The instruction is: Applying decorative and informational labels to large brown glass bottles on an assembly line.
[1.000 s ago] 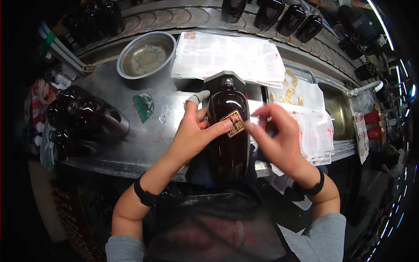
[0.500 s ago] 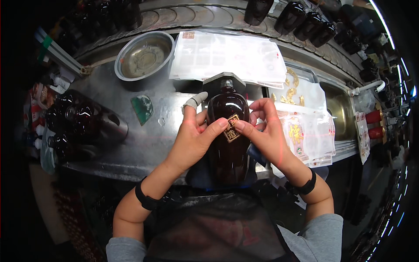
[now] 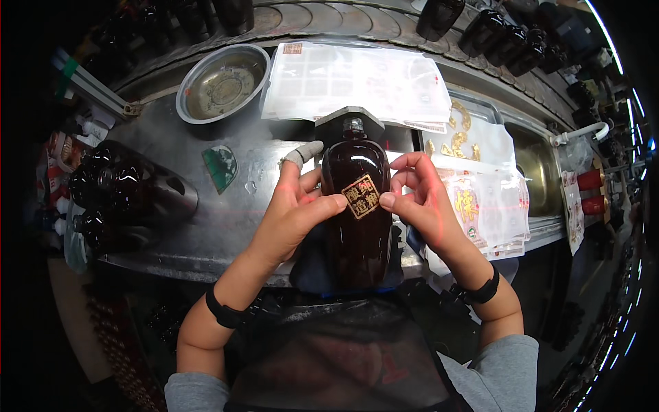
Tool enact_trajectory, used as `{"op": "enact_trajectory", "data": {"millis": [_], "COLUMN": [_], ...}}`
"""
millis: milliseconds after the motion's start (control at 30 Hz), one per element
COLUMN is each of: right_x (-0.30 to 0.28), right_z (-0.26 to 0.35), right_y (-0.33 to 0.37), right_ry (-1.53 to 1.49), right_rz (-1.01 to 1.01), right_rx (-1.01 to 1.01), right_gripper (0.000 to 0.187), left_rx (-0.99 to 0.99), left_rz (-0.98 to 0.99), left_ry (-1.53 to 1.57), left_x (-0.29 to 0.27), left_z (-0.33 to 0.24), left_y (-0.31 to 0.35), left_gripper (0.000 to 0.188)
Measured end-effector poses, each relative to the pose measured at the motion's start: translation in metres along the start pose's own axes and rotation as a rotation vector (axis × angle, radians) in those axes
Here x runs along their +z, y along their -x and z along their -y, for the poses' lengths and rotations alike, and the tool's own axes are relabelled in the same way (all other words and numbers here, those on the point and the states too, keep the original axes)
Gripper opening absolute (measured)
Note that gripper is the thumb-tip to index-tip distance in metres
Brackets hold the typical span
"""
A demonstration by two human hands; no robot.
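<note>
A dark, glossy bottle point(image 3: 357, 244) lies tilted in front of me, its neck pointing away, against an angular grey support point(image 3: 368, 122). A diamond-set black label point(image 3: 362, 196) with gold characters and border lies on its front. My left hand point(image 3: 295, 213) is at the bottle's left, thumb at the label's left corner; its index finger wears a pale finger cot point(image 3: 307, 152) and points away. My right hand point(image 3: 429, 206) has its thumb at the label's right corner, fingers curled beside the bottle. Whether any fingers grip behind the label is hidden.
White label sheets point(image 3: 350, 82) lie behind the bottle, with more gold-printed sheets point(image 3: 480, 206) at right. A metal basin point(image 3: 185, 103) and a green shard-like piece point(image 3: 220, 170) are at left. Dark bottles point(image 3: 130, 185) lie far left; others point(image 3: 480, 33) stand along the conveyor point(image 3: 322, 20). A sink point(image 3: 539, 165) is right.
My thumbs have slid apart from over the label to its side corners, so its whole face now shows. The bottle and label stay nearly in place, and the view has shifted slightly.
</note>
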State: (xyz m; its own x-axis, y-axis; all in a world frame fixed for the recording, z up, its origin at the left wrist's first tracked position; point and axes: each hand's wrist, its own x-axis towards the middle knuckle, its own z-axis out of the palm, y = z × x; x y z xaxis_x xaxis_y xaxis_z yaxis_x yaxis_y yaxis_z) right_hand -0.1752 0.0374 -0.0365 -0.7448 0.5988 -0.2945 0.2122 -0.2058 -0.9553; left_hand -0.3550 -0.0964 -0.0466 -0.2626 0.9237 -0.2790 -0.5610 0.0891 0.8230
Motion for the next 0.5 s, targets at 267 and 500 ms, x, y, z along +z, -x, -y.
{"op": "enact_trajectory", "data": {"millis": [267, 500], "right_x": [-0.005, -0.006], "right_z": [0.002, 0.002], "right_y": [-0.005, -0.007], "right_ry": [-0.08, -0.031], "right_rz": [0.049, 0.046], "right_rx": [0.02, 0.044], "right_gripper": [0.05, 0.052], "left_rx": [-0.025, -0.055], "left_rz": [-0.01, -0.033], "left_ry": [-0.022, -0.013], "left_x": [-0.002, 0.0], "left_z": [-0.007, -0.01], "left_y": [-0.001, -0.001], "left_gripper": [0.079, 0.077]}}
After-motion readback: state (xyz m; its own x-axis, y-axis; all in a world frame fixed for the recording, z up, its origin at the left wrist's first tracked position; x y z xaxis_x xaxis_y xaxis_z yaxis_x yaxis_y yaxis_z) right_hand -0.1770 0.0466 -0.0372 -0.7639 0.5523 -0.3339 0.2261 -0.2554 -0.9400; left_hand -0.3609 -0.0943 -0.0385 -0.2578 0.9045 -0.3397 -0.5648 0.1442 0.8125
